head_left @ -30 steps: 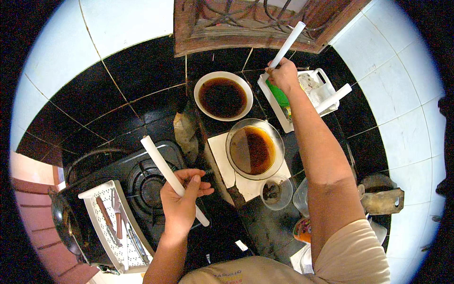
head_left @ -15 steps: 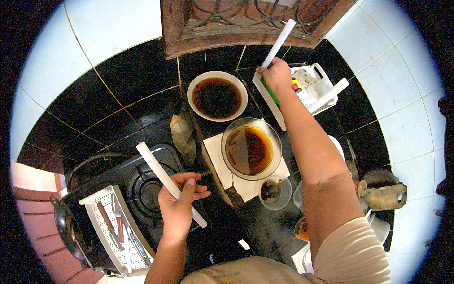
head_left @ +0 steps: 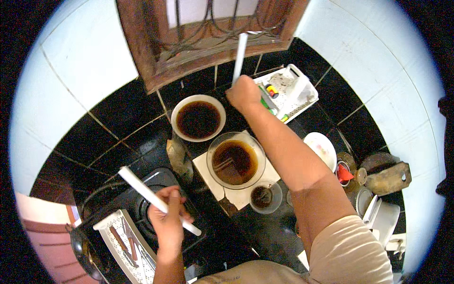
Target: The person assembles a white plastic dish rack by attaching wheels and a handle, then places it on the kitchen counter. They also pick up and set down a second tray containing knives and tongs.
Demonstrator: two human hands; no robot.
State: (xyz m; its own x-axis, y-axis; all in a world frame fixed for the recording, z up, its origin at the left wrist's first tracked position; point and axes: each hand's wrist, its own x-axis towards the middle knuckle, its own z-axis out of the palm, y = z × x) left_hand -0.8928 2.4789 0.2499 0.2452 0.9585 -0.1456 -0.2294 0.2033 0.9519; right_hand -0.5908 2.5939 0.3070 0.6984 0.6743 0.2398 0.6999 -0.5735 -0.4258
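My left hand (head_left: 169,217), at the lower left over the stove, pinches a long white tube (head_left: 142,187) between thumb and fingers. The tube slants from upper left to lower right. My right hand (head_left: 246,94) reaches far forward, closed round another white tube (head_left: 240,59) that points up toward the window. This hand is beside the left end of a white plastic basket (head_left: 312,102). Inside the basket are a small dark bottle with a yellow and red label (head_left: 271,91) and something green, partly behind the hand.
A white bowl (head_left: 174,124) and a glass bowl (head_left: 261,165) hold dark brown liquid. Beside them is a small clear cup (head_left: 277,201). At left are the stove (head_left: 163,177), a perforated rack (head_left: 106,229) with knives and a wok (head_left: 85,253). A white plate (head_left: 321,149) stands right.
The whole view has shifted and tilted. My right hand, with its tube, has moved slightly left relative to the basket. The left hand keeps its tube over the stove.
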